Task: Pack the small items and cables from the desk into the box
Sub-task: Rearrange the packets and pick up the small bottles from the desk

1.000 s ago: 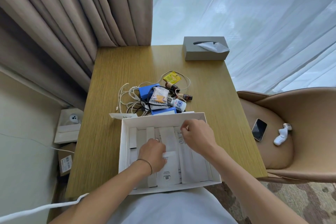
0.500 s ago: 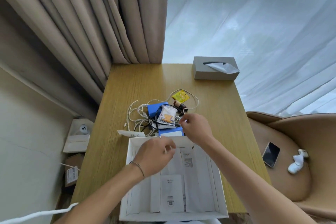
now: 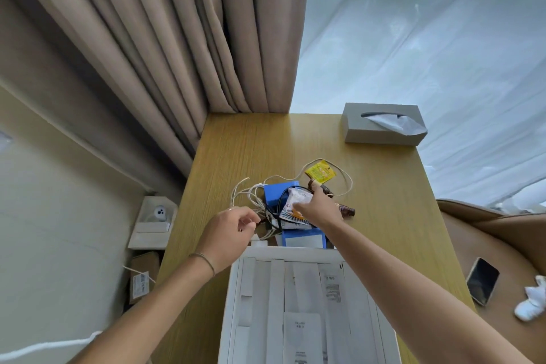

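Right hand [image 3: 320,210] over sachet [image 3: 294,208], fingers hidden (grip undeterminable); left hand [image 3: 229,233] at 9 o'clock, fingertips loosely curled, beside cables [image 3: 251,195]

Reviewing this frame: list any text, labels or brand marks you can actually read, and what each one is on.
None can be read.
White leaflet in the box: small printed lines, too blurred.
Folded sheet in the box: dark print block, unreadable.
Yellow sachet: print too small.
White packet under the right hand: red and orange markings, illegible.
Label on the cardboard parcel on the floor: blurred.
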Tool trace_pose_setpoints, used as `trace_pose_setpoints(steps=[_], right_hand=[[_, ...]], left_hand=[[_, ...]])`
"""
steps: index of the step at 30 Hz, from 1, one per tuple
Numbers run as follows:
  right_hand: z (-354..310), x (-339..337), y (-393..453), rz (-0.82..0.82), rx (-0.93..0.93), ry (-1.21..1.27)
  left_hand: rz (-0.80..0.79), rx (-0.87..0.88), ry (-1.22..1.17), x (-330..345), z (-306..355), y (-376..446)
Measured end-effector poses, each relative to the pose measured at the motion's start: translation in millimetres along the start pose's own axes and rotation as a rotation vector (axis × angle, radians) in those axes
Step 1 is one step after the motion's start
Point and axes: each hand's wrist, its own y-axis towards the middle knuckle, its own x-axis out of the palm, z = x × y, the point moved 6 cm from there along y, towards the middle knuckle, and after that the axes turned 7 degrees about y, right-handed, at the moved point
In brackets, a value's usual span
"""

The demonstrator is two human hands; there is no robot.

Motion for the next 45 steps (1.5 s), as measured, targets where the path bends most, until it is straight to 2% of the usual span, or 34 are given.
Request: trace_pose_setpoints(steps=[4,10,15,21,30,37,45], right_hand=[[-1,6,5,0.042,0.018,0.054],[1,2,2,0.106,0.030,0.424],[-1,-15,-25,0.049,0.028,0.724],[0,-36,-75,-0.027,0.008,0.882],[9,-37,-146,-0.014,-0.007,0.935],[42,-2,-175,-0.121,0.050,0.844],[77,51,-156,-0.212,0.194,0.627]], left_hand=[[-0.004,-0.029,0.023,0,-19,4],[-0.038,-0.051,0.110,4,-48,17],[-0.146,-0.023,0.263,24,-62,26],[-0.171,0.072,0.314,45,-62,32],[-0.155,0.019,0.268,50,-75,30],[0.013,-0.030,0.067,23,-85,20],[0.253,-0.067,-0.265,-25,-67,-13]])
